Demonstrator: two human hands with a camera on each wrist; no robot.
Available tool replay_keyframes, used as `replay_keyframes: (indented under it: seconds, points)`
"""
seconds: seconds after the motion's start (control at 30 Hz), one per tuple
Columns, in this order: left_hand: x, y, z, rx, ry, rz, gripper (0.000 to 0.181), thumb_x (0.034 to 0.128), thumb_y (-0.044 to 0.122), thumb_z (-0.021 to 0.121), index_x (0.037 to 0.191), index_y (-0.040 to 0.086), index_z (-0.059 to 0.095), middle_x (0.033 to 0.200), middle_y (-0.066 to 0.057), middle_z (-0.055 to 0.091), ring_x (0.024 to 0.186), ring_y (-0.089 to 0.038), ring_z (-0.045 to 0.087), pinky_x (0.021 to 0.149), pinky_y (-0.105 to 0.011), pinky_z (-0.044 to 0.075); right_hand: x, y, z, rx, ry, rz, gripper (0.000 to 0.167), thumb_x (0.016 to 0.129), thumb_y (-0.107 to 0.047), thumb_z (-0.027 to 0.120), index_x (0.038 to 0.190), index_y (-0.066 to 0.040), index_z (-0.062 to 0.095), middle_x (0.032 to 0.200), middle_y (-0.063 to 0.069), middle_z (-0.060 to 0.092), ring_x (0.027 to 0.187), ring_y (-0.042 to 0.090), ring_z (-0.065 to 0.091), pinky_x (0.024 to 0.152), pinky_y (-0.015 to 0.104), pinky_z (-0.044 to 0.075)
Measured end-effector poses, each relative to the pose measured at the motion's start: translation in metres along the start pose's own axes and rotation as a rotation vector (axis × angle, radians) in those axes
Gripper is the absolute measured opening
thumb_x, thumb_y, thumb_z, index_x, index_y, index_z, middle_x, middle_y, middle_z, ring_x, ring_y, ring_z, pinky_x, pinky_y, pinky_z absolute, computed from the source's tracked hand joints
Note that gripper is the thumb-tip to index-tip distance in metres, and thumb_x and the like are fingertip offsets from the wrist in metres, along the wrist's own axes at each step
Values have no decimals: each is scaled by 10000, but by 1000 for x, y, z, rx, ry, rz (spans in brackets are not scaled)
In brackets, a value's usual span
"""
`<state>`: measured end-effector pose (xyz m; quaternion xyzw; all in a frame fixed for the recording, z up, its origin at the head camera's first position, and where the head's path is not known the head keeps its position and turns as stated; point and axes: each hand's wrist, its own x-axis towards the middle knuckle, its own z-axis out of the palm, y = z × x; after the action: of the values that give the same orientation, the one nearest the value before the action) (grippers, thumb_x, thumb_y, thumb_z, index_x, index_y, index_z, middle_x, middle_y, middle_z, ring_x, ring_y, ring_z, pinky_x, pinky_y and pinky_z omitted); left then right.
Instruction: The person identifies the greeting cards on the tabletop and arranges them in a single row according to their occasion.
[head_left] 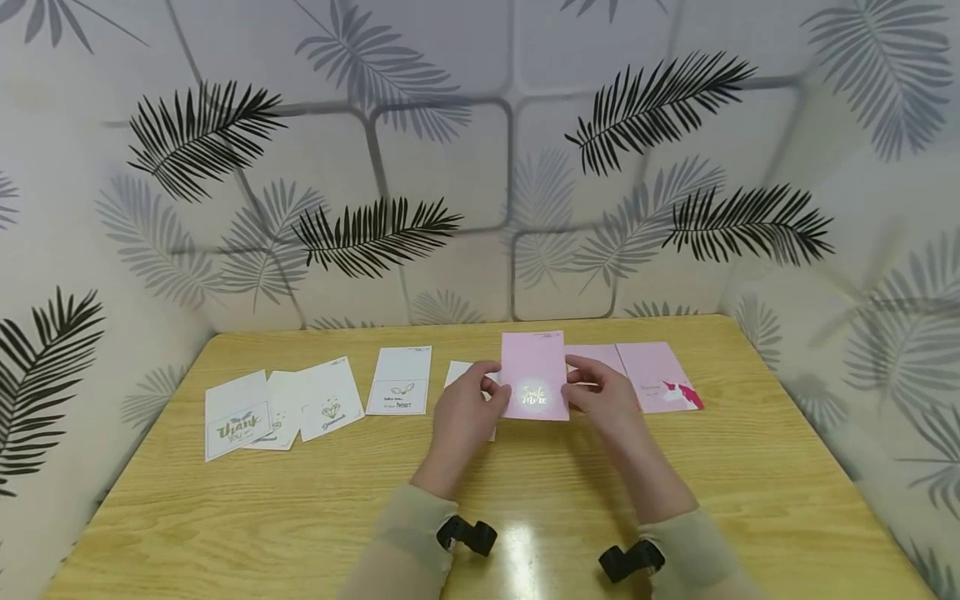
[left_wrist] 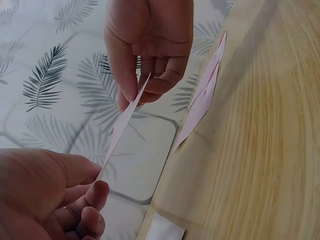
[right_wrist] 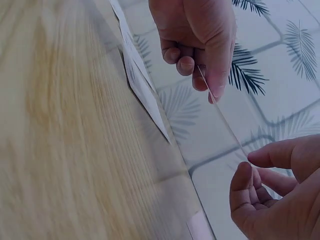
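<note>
A pink card (head_left: 534, 367) with shiny "Smile More" lettering is held up above the table between both hands. My left hand (head_left: 468, 412) pinches its left edge between thumb and fingers. On the opposite edge, my right hand (head_left: 609, 398) pinches it the same way. Both wrist views show the card nearly edge-on, as a thin pink sheet (left_wrist: 122, 122) in the left one and a fine line in the right one. Behind the left hand, a white card (head_left: 457, 372) lies partly hidden. Pink cards (head_left: 654, 367) lie behind and beside the right hand, one with a red-and-white unicorn print.
On the wooden table (head_left: 262, 517), a white card (head_left: 400, 375) with a winged heart lies left of the hands. Farther left are overlapping white cards, including a "Thank you" card (head_left: 236, 408) and a diamond card (head_left: 330, 396). A leaf-patterned wall (head_left: 450, 167) rises behind the table.
</note>
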<state>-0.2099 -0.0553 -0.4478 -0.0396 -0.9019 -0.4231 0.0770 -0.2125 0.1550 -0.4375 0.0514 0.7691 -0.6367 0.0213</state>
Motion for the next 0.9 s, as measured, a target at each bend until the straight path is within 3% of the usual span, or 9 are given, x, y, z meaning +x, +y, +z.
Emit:
replay_keyframes:
  seconds: [0.23,0.5,0.73,0.9]
  points:
    - [9,4,19,67,-4,-1,355,1031,207,766,1361,80,744,943,31,736,696,-125,553,668,-340,477,8,1,-10,-125,-16,-14,558,1023,9,649,1576,-9,581,1323,209,630,1121,283,596,766,209,554]
    - [14,4,31,110,-1,-37,370,1027,213,779,1359,56,739,907,37,729,726,-126,597,671,-351,504,18,7,-12,-171,-27,6,577,1000,22,615,1575,6,569,1431,217,630,1117,284,587,751,259,560]
    - [18,1,37,146,1,-66,389,1029,226,770,1379,59,736,914,33,740,758,-146,640,684,-378,526,20,13,-11,-271,-48,7,522,1022,-5,640,1542,19,600,1475,216,654,1164,309,615,887,337,596]
    - [20,-2,41,178,-1,-60,388,1029,237,767,1377,67,739,917,31,750,791,-160,678,697,-394,543,20,15,-11,-331,-61,13,473,1055,-49,654,1523,7,624,1490,208,649,1238,325,614,1001,408,557]
